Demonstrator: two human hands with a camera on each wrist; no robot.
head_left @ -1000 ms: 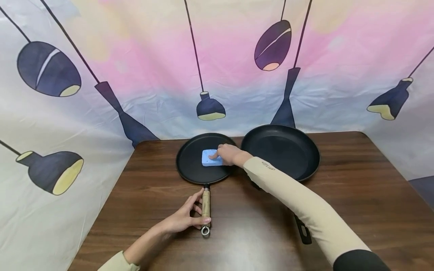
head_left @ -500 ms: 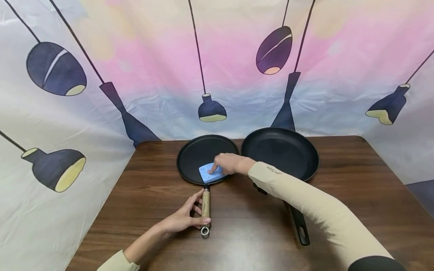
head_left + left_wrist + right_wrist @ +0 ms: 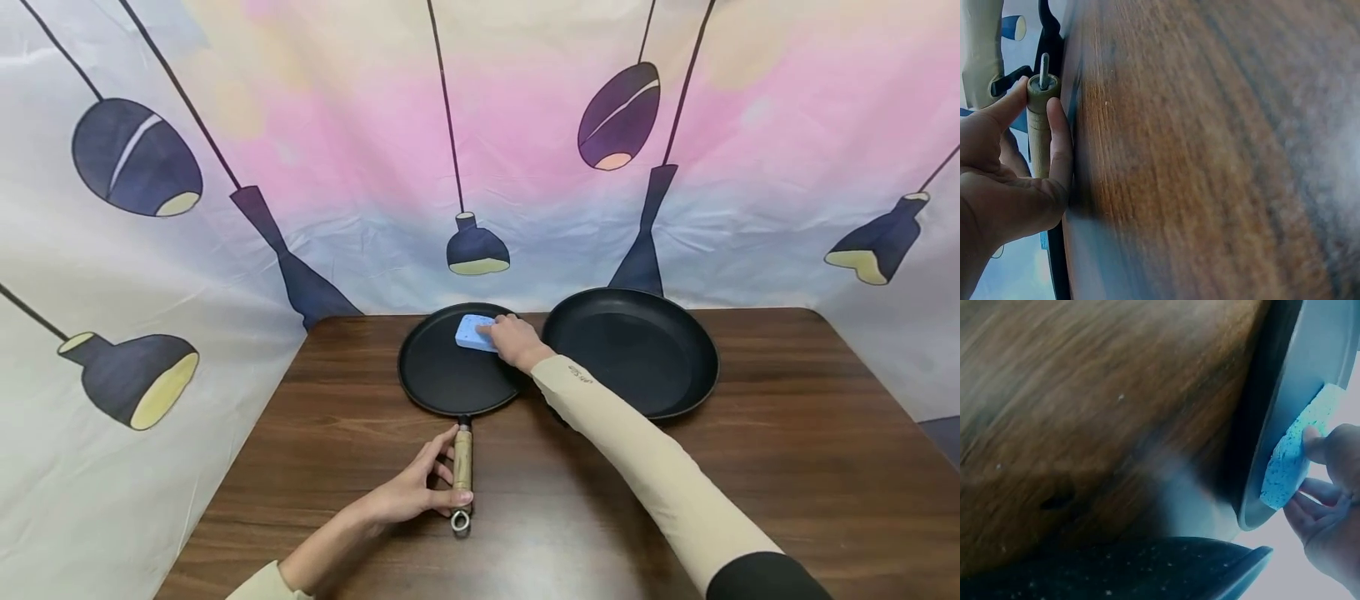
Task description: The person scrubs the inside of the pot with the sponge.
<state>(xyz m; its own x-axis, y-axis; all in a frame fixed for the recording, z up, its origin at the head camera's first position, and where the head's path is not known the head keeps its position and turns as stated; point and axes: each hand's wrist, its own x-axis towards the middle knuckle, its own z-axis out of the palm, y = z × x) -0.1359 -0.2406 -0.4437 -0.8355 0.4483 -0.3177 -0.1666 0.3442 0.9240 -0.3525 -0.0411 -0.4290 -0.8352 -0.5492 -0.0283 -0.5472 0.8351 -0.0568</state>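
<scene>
As the head camera looks down on the wooden table (image 3: 352,375), I log the left hand (image 3: 412,492) gripping the handle (image 3: 462,462) of a flat black pan (image 3: 450,379), thumb near the metal ring (image 3: 453,523) at its end. The pan lies at the table's far side, handle pointing back toward the wearer. The right hand (image 3: 516,340) grips a blue sponge (image 3: 472,332) on the pan's surface, in its far part, right of centre. A larger, deeper black pan (image 3: 630,350) sits just to the right; the right hand covers where the two rims come closest, so I cannot tell whether they touch. A cream sleeve (image 3: 637,454) runs along the right forearm. Behind hangs a backdrop (image 3: 360,125) printed with lamps. Left wrist view: I read one digit on each side of the handle's end, pinching it; wood grain, partly blurred, fills most of the view. Right wrist view: I note a fingertip pressed on the sponge's face, other fingers along its edge, the sponge inside the pan's low rim. A dark, white-flecked shape (image 3: 1116,572) crosses the bottom; I cannot identify it.
</scene>
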